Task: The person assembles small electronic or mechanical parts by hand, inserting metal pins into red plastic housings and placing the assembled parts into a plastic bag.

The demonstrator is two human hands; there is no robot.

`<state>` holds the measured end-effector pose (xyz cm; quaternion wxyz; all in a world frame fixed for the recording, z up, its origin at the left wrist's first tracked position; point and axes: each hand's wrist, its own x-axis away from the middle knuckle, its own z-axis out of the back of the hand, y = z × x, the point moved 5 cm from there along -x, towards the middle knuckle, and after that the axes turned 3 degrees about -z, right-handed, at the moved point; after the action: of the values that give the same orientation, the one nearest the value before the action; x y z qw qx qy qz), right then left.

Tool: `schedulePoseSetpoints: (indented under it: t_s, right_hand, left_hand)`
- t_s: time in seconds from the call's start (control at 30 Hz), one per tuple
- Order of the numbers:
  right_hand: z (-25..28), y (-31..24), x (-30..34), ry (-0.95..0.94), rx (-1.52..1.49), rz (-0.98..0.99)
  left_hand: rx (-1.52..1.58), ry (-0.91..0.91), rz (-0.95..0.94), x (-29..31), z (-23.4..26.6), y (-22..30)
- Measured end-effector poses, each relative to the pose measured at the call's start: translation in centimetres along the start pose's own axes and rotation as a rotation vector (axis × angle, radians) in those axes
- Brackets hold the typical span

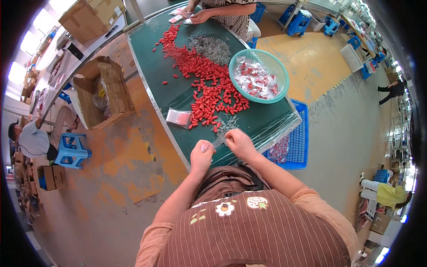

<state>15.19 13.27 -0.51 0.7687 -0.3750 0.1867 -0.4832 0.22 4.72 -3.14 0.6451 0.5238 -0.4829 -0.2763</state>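
My left hand point(202, 153) is closed at the near edge of the green table point(151, 58), gripping a small clear plastic bag point(218, 141) that reaches toward my other hand. My right hand point(239, 143) has its fingers pinched together beside the bag's other end; what they hold is hidden. Just beyond the hands lies a small heap of grey screws point(229, 122). Past it spreads a long pile of red plastic plugs point(209, 73). A stack of small clear bags point(179, 117) rests left of the plugs.
A teal basket point(287, 84) of filled bags stands at the table's right edge. Lower right, a blue crate point(303, 133) holds more. A larger screw heap point(209, 48) lies farther back, near a co-worker's hands point(201, 17). An open carton point(102, 91) stands left.
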Motion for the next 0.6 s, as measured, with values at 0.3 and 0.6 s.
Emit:
schedulePoseSetpoints:
  t_s: [0.3,0.6]
  right_hand:
    - [-0.9,3.8,-4.0,0.02,0.408,0.13]
    - [0.0,7.4,-4.3,-0.118,-0.026,-0.213]
  left_hand:
    - [-0.411,-0.017,-0.111,1.1,0.6,2.9]
    - [-0.462,-0.35,-0.069,3.4,-0.2,5.2]
